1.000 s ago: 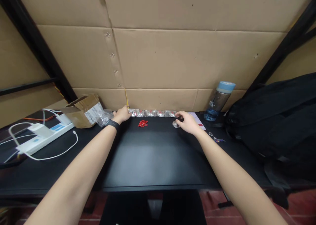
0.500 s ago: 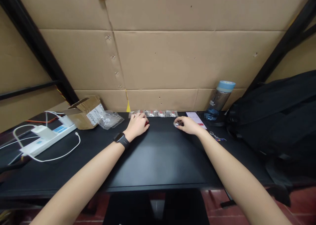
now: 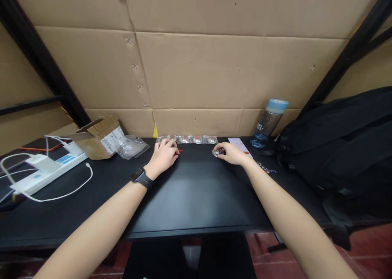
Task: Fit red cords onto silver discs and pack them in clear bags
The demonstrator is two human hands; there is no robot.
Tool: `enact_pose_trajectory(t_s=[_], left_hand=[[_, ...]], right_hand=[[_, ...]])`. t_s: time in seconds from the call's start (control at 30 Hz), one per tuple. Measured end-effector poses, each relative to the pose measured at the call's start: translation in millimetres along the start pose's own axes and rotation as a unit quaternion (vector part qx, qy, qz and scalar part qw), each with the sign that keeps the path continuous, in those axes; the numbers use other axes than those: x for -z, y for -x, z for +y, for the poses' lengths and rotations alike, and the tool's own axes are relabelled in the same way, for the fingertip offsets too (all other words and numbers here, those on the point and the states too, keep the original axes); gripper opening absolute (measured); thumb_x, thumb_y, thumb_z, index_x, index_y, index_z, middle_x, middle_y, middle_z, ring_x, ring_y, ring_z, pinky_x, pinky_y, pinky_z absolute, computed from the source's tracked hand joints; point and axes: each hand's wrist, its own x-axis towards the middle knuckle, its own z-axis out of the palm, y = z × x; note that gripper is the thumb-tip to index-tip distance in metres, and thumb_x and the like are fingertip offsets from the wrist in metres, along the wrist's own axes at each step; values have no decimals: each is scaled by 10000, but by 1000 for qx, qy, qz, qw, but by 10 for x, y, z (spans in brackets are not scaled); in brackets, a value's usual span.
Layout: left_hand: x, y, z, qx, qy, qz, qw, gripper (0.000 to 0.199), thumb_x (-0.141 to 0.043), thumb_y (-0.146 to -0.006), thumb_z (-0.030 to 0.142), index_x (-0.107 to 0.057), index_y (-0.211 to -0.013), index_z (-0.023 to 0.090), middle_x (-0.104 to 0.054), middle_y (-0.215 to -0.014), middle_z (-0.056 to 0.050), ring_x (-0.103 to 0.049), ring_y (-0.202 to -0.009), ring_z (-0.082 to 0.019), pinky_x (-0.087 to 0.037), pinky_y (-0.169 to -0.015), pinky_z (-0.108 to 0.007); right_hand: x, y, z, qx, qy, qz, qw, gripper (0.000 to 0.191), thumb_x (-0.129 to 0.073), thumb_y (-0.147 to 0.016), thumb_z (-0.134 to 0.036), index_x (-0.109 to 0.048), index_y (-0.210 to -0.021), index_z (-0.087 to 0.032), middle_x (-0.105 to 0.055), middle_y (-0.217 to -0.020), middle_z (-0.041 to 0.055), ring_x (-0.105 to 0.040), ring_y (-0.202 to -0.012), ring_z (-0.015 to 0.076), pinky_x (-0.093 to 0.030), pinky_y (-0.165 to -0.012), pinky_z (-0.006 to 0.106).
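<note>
My left hand (image 3: 163,157), with a dark watch (image 3: 141,177) on its wrist, rests low over the black table. Its fingers curl down around a small red thing (image 3: 180,151), mostly hidden and too small to name. Farther right, the fingers and thumb of my right hand (image 3: 232,153) are closed around the edge of a round, shiny disc (image 3: 217,152) lying at the tabletop. Behind and between the hands, clear packets (image 3: 197,139) with round silvery pieces and red marks stand in a row along the cardboard wall. The left hand partly covers the leftmost one.
A phone (image 3: 237,143) and a keychain (image 3: 266,168) lie beyond my right hand, near a blue-capped bottle (image 3: 269,123). A black backpack (image 3: 343,156) fills the right side. At left are an opened carton (image 3: 98,138), plastic wrap (image 3: 131,146) and a white power strip (image 3: 49,175) with cables.
The view has shifted slightly, so most things appear a little farther left. My left hand has drawn slightly back and left, its fingers a bit more spread. The right hand keeps its grip.
</note>
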Motion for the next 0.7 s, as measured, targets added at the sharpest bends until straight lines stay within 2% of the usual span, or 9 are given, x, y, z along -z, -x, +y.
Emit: enact_pose_trajectory(t_s=[0.17, 0.3, 0.4, 0.53, 0.7], left_hand=[[-53, 3, 23, 13, -7, -10, 1000, 141, -598, -938, 244, -709, -853, 231, -670, -1171, -103, -475, -1197, -349, -349, -929, -491], [-70, -7, 76, 7, 9, 2, 1000, 163, -509, -984, 230, -662, -927, 220, -692, -1160, -117, -473, -1212, -336, -312, -955, -492], [-41, -25, 122, 10, 49, 16, 999, 200, -430, -1028, 241, -625, -986, 231, -724, -1110, -89, -507, -1185, -294, -289, -963, -472], [29, -52, 203, 27, 129, 23, 991, 205, -450, -1034, 300, -639, -986, 240, -748, -1072, -55, -585, -1071, -247, -284, -956, -438], [119, -48, 287, 32, 202, 25, 979, 147, -601, -966, 352, -711, -955, 255, -763, -1080, -46, -615, -1102, -260, -284, -1010, -438]], right_hand=[[15, -2, -15, 0, 12, -4, 1000, 288, -726, -767, -113, -732, -1042, -200, -730, -1048, 76, -681, -894, 205, -510, -844, 308], [34, 13, -40, -2, 15, 17, 1000, 307, -735, -763, -117, -718, -1059, -199, -712, -1065, 78, -673, -907, 202, -507, -854, 307], [41, 20, -98, 6, 2, 31, 1000, 335, -742, -764, -130, -704, -1092, -191, -704, -1082, 86, -671, -911, 201, -511, -869, 320], [10, 26, -291, 26, -45, 62, 997, 374, -763, -761, -195, -687, -1127, -197, -714, -1084, 79, -668, -902, 199, -523, -848, 331], [-81, 49, -653, 46, -151, 89, 983, 393, -765, -755, -248, -659, -1133, -224, -720, -1128, 66, -685, -934, 198, -542, -796, 318]])
